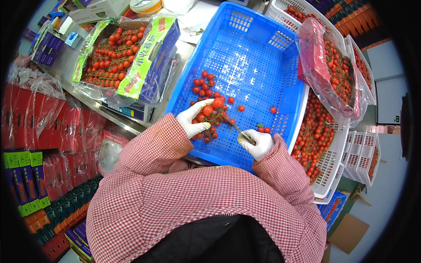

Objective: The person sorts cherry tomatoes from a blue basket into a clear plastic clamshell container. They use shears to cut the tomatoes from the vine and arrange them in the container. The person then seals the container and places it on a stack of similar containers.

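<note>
My left hand (pixel 193 119), in a white glove, holds a bunch of cherry tomatoes on the vine (pixel 208 111) over the near left part of a blue perforated plastic crate (pixel 179 93). In my gloved right hand (pixel 260 144) is a slim tool with a narrow metal blade (pixel 237 127), perhaps snips; its tip reaches the right side of the bunch. Loose cherry tomatoes (pixel 204 86) lie in the crate beyond my left hand. A few more (pixel 273 110) are scattered to the right, one pair beside a small green leaf (pixel 260 125).
Left of the crate, an open carton (pixel 138 59) of vine tomatoes sits on a scale (pixel 126 110). White crates (pixel 332 157) of tomatoes stand at the right, with a plastic-lined red carton (pixel 314 60) on top. Wrapped red boxes (pixel 49 121) line the left side.
</note>
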Action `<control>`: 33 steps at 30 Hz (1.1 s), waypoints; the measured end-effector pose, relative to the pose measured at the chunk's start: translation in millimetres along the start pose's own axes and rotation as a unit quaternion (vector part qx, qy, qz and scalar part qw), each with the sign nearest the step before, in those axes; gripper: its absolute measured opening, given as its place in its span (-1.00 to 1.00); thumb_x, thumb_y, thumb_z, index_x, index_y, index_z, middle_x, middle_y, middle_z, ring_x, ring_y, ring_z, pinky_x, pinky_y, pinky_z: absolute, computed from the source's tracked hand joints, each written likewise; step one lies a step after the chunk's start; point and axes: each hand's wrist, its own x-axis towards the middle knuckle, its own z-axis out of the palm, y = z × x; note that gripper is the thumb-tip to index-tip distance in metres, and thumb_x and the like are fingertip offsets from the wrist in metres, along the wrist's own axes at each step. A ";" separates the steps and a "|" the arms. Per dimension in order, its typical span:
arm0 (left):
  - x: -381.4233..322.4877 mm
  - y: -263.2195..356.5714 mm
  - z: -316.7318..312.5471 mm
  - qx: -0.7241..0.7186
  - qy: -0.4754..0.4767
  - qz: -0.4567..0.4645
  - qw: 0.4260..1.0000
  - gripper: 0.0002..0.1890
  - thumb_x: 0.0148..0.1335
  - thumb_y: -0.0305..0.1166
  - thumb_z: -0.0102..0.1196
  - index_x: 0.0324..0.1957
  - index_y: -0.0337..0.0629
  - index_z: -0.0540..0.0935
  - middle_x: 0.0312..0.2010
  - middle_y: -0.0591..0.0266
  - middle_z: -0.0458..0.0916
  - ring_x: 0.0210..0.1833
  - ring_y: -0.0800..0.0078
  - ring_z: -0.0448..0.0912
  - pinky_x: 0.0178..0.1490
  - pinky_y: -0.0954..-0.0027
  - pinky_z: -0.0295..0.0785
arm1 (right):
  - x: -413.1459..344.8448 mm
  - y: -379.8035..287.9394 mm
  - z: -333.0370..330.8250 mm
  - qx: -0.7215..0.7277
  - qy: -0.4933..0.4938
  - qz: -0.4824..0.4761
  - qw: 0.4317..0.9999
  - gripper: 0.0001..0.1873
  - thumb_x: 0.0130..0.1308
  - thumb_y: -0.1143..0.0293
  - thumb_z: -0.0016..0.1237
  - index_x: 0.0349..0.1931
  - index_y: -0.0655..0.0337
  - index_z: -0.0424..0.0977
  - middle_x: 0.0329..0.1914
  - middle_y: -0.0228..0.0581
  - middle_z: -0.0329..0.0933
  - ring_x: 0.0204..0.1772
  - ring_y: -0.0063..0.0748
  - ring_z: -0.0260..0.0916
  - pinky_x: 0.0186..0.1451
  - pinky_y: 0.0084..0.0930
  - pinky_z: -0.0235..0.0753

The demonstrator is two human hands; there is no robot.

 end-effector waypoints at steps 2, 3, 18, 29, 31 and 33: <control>1.3 -2.3 -3.1 -0.085 -0.016 -0.015 0.996 -0.31 0.11 -0.70 0.00 0.30 -0.23 0.12 0.19 0.14 0.32 0.22 0.40 0.34 0.27 0.33 0.24 | 5.5 10.3 3.2 0.017 0.011 -0.003 1.000 -0.75 0.16 0.29 0.09 -0.19 0.18 0.52 -0.49 -0.21 0.57 -0.43 -0.49 0.52 -0.28 -0.54 0.49; 0.7 -2.3 -5.2 -0.125 -0.021 -0.023 0.992 -0.32 0.11 -0.70 0.01 0.30 -0.23 0.13 0.18 0.13 0.33 0.20 0.40 0.35 0.26 0.33 0.25 | 9.0 14.7 3.1 0.010 0.030 0.039 0.999 -0.76 0.16 0.32 0.09 -0.19 0.18 0.52 -0.49 -0.25 0.56 -0.41 -0.54 0.50 -0.25 -0.57 0.49; -69.8 121.3 -363.2 -0.006 0.342 0.310 0.887 -0.48 0.09 -0.51 0.17 0.11 -0.19 0.33 -0.04 0.08 0.50 -0.10 0.28 0.54 -0.05 0.25 0.49 | 89.8 -135.2 84.4 0.432 -0.139 -0.213 0.865 -0.41 0.33 0.10 -0.19 0.22 0.39 0.22 0.12 -0.09 0.41 0.11 -0.28 0.39 0.05 -0.45 0.39; 28.0 120.6 -498.2 0.035 0.297 0.237 0.924 -0.53 0.10 -0.63 0.13 0.07 -0.31 0.33 -0.07 0.07 0.52 0.00 0.34 0.52 0.11 0.31 0.44 | 170.2 -216.6 227.5 -0.109 -0.244 -0.179 0.947 -0.61 0.08 0.47 -0.07 -0.01 0.16 0.47 -0.21 -0.06 0.55 -0.07 -0.09 0.49 0.05 -0.27 0.45; 23.4 118.9 -505.7 0.050 0.298 0.222 0.927 -0.52 0.14 -0.61 0.10 0.11 -0.31 0.29 -0.05 0.06 0.50 0.00 0.33 0.52 0.09 0.29 0.45 | 173.5 -219.2 234.9 -0.136 -0.227 -0.193 0.945 -0.62 0.09 0.47 -0.07 -0.02 0.16 0.48 -0.22 -0.07 0.55 -0.08 -0.10 0.49 0.03 -0.28 0.45; 6.8 113.6 -516.5 0.012 0.270 0.201 0.942 -0.53 0.17 -0.55 0.07 0.13 -0.31 0.28 -0.03 0.06 0.48 -0.01 0.34 0.51 0.06 0.28 0.44 | 166.3 -225.7 231.4 -0.218 -0.221 -0.231 0.922 -0.63 0.09 0.47 -0.07 -0.03 0.15 0.48 -0.22 -0.07 0.54 -0.09 -0.11 0.49 0.02 -0.28 0.46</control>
